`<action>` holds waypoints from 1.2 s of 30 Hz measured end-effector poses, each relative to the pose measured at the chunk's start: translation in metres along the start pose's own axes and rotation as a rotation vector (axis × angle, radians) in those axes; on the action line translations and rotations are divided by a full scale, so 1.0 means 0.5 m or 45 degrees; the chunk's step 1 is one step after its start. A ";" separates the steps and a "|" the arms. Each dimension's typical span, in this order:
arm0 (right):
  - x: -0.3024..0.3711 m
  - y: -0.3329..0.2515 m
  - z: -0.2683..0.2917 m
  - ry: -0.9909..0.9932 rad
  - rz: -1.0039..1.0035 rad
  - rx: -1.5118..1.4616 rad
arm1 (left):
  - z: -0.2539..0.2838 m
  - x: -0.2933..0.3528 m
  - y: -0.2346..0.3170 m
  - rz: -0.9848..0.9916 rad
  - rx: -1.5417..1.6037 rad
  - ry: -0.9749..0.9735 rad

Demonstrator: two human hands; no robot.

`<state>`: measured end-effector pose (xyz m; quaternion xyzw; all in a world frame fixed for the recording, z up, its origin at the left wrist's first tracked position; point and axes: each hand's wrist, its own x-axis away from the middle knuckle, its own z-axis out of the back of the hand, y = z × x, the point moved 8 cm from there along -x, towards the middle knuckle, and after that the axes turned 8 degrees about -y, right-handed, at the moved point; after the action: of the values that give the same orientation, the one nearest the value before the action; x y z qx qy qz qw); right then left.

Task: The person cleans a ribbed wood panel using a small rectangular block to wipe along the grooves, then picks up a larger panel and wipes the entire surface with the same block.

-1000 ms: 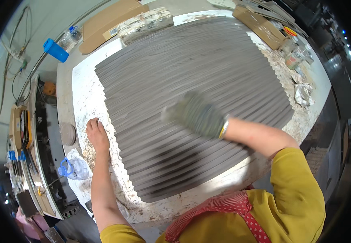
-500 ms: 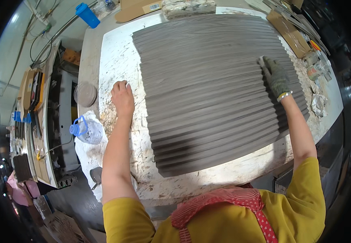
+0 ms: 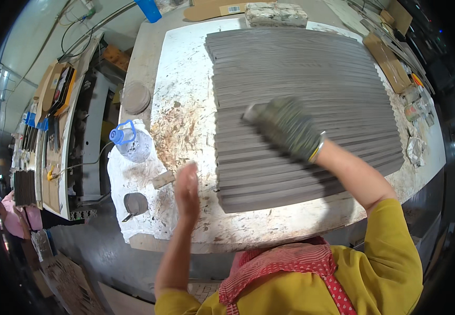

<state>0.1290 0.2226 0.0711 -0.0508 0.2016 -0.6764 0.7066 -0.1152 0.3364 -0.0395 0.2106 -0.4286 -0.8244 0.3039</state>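
Observation:
A large grey ridged sheet (image 3: 311, 79) lies across the table. My right hand (image 3: 288, 128), in a dark grey-green knitted glove with a bracelet at the wrist, presses on its left middle part. The glove is blurred and bent over the ridges. A pale grey edge shows at its fingertips; I cannot make out what it is. My bare left hand (image 3: 187, 191) hovers over the stained white board left of the sheet, apart from it, its fingers smeared by motion. Beside that hand lies a small tan block (image 3: 164, 179).
On the left are a clear jug (image 3: 135, 149) with a blue handle, a white cloth (image 3: 151, 210), a small dark round cup (image 3: 135, 203) and a round lid (image 3: 136, 98). A wrapped block (image 3: 276, 14) sits behind the sheet. Jars (image 3: 416, 107) and cardboard (image 3: 387, 63) line the right edge.
My right hand has swept left and nearer across the sheet. My left hand has drawn back toward me. The view has shifted, and the small tan block and the cup now show fully.

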 end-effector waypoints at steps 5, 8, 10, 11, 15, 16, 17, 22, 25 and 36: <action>-0.020 -0.049 -0.081 -0.166 0.098 0.393 | -0.050 0.181 0.065 0.006 0.238 -0.091; -0.028 0.042 -0.003 -0.076 -0.022 0.531 | -0.037 0.204 0.072 0.022 0.188 -0.041; -0.021 0.117 0.031 0.196 -0.272 0.415 | -0.038 0.170 0.058 0.067 0.171 -0.097; -0.023 0.124 0.021 0.192 -0.270 0.420 | -0.037 0.140 0.057 0.089 0.213 -0.087; -0.055 0.122 0.002 0.110 -0.176 0.431 | -0.053 -0.056 0.035 0.176 0.569 -0.089; -0.059 0.127 0.000 0.113 -0.178 0.445 | -0.059 -0.108 0.031 0.192 0.539 -0.103; -0.071 0.120 0.000 0.114 -0.163 0.440 | -0.059 -0.151 0.016 0.154 0.531 -0.084; -0.098 0.126 -0.021 0.079 -0.012 0.573 | -0.104 -0.284 -0.018 0.162 0.564 -0.094; -0.109 0.137 -0.026 0.022 0.024 0.573 | -0.140 -0.299 0.010 0.312 0.732 -0.245; -0.232 0.088 -0.098 0.025 -0.017 0.496 | -0.142 -0.301 -0.003 0.424 1.029 -0.215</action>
<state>0.1526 0.3493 0.0363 0.0922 0.0735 -0.7077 0.6966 0.0367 0.3985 -0.0662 0.1725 -0.7678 -0.5448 0.2896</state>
